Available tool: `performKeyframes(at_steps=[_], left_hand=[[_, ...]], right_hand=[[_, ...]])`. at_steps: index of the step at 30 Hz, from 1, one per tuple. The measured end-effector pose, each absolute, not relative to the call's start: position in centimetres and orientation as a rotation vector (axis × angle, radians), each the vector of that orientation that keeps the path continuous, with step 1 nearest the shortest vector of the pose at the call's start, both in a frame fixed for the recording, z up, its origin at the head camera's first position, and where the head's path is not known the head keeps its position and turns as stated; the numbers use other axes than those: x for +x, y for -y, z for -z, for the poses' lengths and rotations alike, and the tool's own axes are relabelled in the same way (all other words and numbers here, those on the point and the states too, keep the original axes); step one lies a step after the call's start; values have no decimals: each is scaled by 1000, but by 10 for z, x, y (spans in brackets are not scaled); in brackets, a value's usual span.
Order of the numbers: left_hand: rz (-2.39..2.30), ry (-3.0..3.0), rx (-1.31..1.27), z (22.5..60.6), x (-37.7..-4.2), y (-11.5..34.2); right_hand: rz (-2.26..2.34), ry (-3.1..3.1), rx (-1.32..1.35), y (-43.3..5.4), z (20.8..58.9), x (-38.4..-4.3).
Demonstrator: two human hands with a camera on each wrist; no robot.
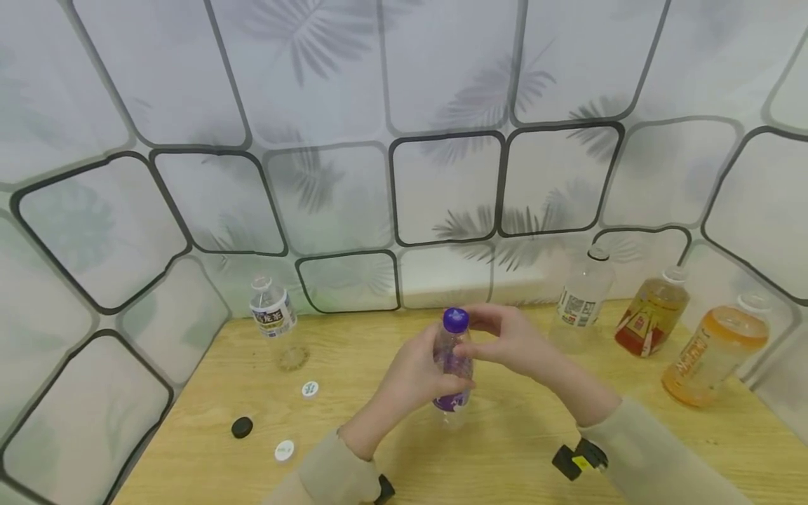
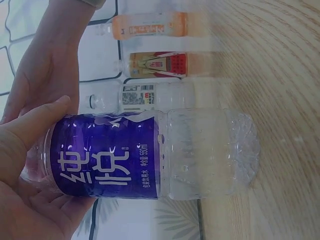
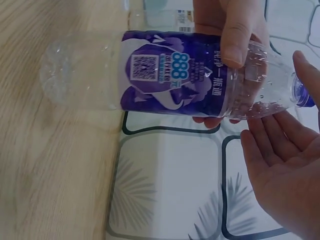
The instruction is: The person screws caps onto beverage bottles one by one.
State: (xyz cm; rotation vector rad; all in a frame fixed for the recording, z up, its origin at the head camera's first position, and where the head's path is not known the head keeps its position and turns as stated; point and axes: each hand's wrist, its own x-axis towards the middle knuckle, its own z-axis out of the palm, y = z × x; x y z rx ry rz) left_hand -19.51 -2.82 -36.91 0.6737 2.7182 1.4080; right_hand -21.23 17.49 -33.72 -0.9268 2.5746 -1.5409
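A clear plastic bottle (image 1: 451,402) with a purple label stands upright on the table, its purple cap (image 1: 456,319) on the neck. My left hand (image 1: 409,375) grips it round the label and shoulder, thumb across the near side. The label faces the left wrist view, where the bottle's lower part (image 2: 200,155) looks clear and uncoloured. Close to the neck and cap is my right hand (image 1: 520,344), with thumb and fingers spread loosely. In the right wrist view its fingers (image 3: 270,140) lie beside the bottle's shoulder; whether they touch it is hard to tell.
An uncapped clear bottle (image 1: 278,326) stands at the back left. Near it lie a black cap (image 1: 242,427) and two white caps (image 1: 310,389). To the right stand a clear bottle (image 1: 577,305), a red-and-yellow bottle (image 1: 653,315) and an orange-labelled bottle (image 1: 713,361). A patterned wall backs the table.
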Motion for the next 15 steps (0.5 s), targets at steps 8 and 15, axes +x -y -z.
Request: performKeyframes(at_steps=[8, 15], left_hand=[[-1479, -2696, 645, 372, -195, 30], [-1502, -2697, 637, 373, -194, 30]], right_hand=[[1501, -2684, -962, -178, 349, -204], [1527, -2711, -968, -178, 357, -202]])
